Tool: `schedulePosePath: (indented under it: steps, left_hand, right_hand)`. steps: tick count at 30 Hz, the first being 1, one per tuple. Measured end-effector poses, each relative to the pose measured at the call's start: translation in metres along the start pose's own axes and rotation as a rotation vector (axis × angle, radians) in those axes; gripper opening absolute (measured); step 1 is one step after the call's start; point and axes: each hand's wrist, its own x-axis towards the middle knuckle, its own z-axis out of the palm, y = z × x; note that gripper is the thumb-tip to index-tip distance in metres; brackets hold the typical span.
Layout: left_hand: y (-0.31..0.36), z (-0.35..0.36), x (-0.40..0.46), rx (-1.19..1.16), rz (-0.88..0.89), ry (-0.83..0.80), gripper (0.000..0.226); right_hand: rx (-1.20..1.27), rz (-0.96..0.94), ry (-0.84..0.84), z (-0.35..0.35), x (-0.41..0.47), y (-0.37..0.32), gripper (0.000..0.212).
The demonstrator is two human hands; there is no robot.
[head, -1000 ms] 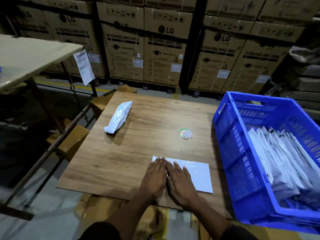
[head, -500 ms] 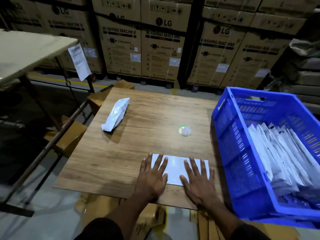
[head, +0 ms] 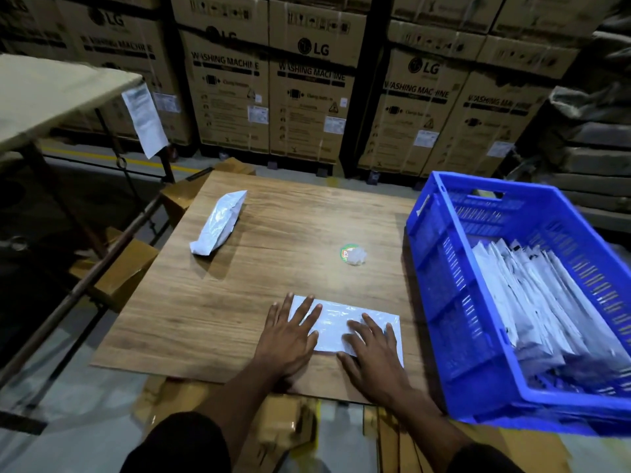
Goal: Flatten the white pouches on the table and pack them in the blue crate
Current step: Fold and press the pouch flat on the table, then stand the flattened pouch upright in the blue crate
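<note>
The flat white plastic pouch [head: 336,324] is lying near the front edge of the wood-grain table [head: 273,295], its near corners hidden under both palms. The left hand [head: 290,337] and right hand [head: 374,353] are pressing down on it with fingers straight and spread, gripping nothing. A puffy, crumpled white pouch [head: 220,221] is sitting well apart at the far left. The blue plastic crate [head: 444,285], cut off at right, is holding upright white pouches [head: 532,302]; their lower ends are blurring into shadow.
</note>
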Motion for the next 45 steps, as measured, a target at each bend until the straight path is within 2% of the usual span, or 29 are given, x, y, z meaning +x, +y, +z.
schedulePosePath:
  steps: [3,5,7,9,11,13,16,19,21,23,26,29,34,37,41,45]
  left_hand:
    - [-0.004,0.0,-0.003,-0.01,0.045,0.024,0.074]
    - [-0.005,-0.002,-0.008,0.021,0.122,0.03,0.082]
    - [-0.005,-0.008,-0.01,0.071,0.169,0.002,0.067]
    - [-0.005,-0.014,-0.007,0.076,0.154,0.064,0.044]
    - [-0.006,-0.021,-0.001,0.089,0.114,0.079,0.042]
    - [-0.008,-0.028,0.005,0.131,0.101,0.064,0.045]
    - [-0.01,-0.047,0.015,0.172,0.107,-0.009,0.044]
    - [-0.005,-0.067,0.025,0.153,0.145,-0.159,0.047]
    - [-0.001,-0.078,0.029,0.132,0.16,-0.173,0.048]
    - [0.001,-0.078,0.031,0.025,0.101,-0.093,0.052]
    - [-0.001,-0.066,0.025,-0.22,-0.054,0.117,0.077]
    - [-0.007,-0.044,0.012,-0.22,-0.134,0.117,0.086]
    - [-0.005,-0.016,0.002,0.049,-0.062,-0.049,0.074]
    - [0.0,-0.013,0.009,0.131,-0.036,-0.02,0.061]
    - [0.053,-0.06,0.052,0.08,0.072,0.228,0.051]
    - [0.143,-0.139,0.102,-0.06,0.265,0.443,0.051]
  right_hand:
    - [-0.011,-0.047,0.082,0.003,0.005,-0.001,0.017]
    - [0.021,-0.046,0.104,0.002,0.011,-0.003,0.017]
    - [0.071,-0.028,0.124,0.0,0.016,-0.005,0.017]
    - [0.101,-0.044,0.141,-0.008,0.017,-0.01,0.017]
    - [0.054,-0.13,0.144,-0.022,0.014,-0.017,0.024]
    - [-0.066,-0.302,0.127,-0.038,0.009,-0.026,0.033]
    - [-0.189,-0.45,0.049,-0.044,0.004,-0.033,0.03]
    - [-0.26,-0.406,-0.111,-0.039,0.016,-0.03,0.017]
    - [-0.246,-0.353,-0.189,-0.044,0.031,-0.029,0.016]
    - [-0.169,-0.291,-0.17,-0.06,0.044,-0.029,0.025]
    - [-0.036,-0.22,-0.14,-0.087,0.055,-0.019,0.039]
    - [-0.005,-0.149,-0.155,-0.099,0.062,0.003,0.025]
    - [0.206,-0.055,0.097,-0.12,0.067,0.025,0.026]
    - [0.28,-0.023,0.233,-0.143,0.069,0.033,0.046]
    - [0.289,-0.003,0.413,-0.193,0.065,0.062,0.06]
    - [0.209,0.06,0.52,-0.249,0.043,0.108,0.058]
